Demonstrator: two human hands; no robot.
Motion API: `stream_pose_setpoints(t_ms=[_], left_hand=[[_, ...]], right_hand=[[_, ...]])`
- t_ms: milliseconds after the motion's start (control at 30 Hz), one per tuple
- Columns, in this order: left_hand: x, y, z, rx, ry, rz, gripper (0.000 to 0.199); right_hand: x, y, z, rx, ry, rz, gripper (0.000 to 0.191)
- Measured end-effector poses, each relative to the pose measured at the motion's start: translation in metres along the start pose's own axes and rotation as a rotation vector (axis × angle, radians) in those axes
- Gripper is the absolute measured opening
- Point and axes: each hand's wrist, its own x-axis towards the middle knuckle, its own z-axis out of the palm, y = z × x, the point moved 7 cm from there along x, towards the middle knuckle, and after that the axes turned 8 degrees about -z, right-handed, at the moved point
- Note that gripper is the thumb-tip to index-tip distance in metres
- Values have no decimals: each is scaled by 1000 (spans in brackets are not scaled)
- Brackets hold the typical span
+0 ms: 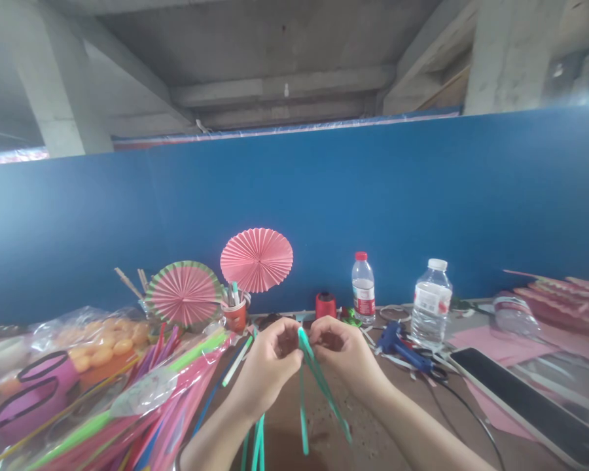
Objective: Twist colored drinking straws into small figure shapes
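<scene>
My left hand point(269, 363) and my right hand point(346, 356) are raised close together over the table, each with thumb and fingers pinched. Between them they hold teal-green pipe cleaners point(320, 374), bent at the top near the fingertips, with loose ends hanging down and apart. More teal pipe cleaners point(258, 445) lie on the table below my left wrist. Beyond my left hand lies a short pale-green strip point(237, 362).
Plastic-wrapped bundles of coloured pipe cleaners point(177, 399) crowd the left. Pink paper fans point(256, 260) stand behind, near a cup of pens point(235, 317). A blue glue gun point(407, 350), water bottles point(432, 307) and a phone point(520, 399) are at the right.
</scene>
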Motion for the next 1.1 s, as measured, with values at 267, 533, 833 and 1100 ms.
stream_pose_setpoints(t_ms=[267,533,833,1100], left_hand=[[-2,2,2,-85,-39,-35,28],[-2,2,3,-201,-20,-63,13],[-2,-4,-6,-165,97,-70,10],[-8,15,-12,184,228,135,8]], right_hand=[[4,-21,-12,-254,10,-163,16],[4,-28,-16,-299,-29,-176,18],[1,-24,-12,-264,52,-145,15],[-6,-45,-7,-425,93,-321,15]])
